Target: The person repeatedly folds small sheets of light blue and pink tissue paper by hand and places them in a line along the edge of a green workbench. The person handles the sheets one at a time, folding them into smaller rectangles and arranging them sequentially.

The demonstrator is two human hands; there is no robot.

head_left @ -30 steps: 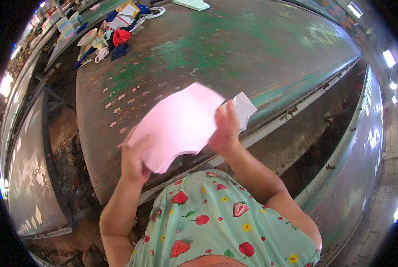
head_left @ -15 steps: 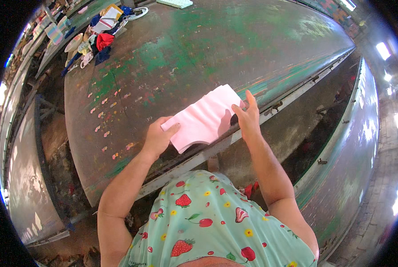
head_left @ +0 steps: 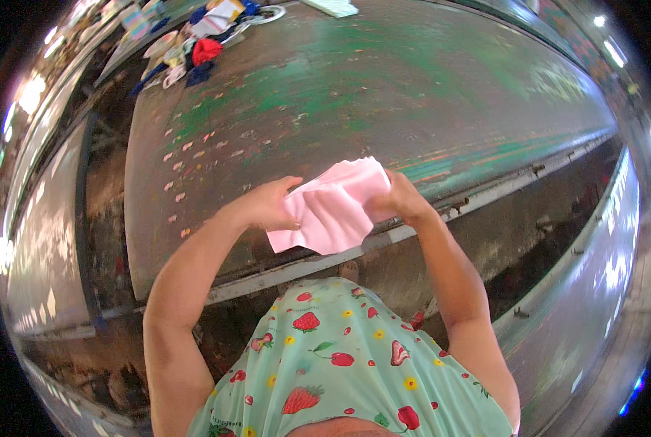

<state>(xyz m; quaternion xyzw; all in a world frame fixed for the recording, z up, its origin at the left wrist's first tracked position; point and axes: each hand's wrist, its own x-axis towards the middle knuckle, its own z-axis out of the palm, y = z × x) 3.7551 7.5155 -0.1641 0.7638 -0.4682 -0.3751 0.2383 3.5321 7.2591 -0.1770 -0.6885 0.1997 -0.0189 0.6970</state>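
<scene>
- Nearest, just before the front edge of the long table (head_left: 471,116), the person wears a mint-green top (head_left: 325,342) printed with strawberries, cherries and yellow flowers.
- A pale, scuffed rail (head_left: 456,210) runs along the table's front edge.
- At the table's front edge, the left hand (head_left: 263,207) is at the left end of a pink cloth (head_left: 336,207); thumb and forefinger stand apart, the thumb lying against the cloth. The remaining fingers are hidden, so whether they grip cannot be told.
- The right hand (head_left: 400,198) meets the cloth's right end by the same table edge; its fingertips are hidden, and whether they pinch the cloth cannot be told.
- The cloth is creased and wavy along its borders, between the hands and above the table's front edge.
- To the table's right, across a dark gap, lies another long surface (head_left: 580,280).
- Behind the cloth, the table is brown with green patches, and small pale and reddish flecks (head_left: 180,197) dot its left part.
- On the table's far left is a heap of cloths (head_left: 207,49), red, white and dark blue.
- At the table's far side lies a pale green slab (head_left: 333,6).
</scene>
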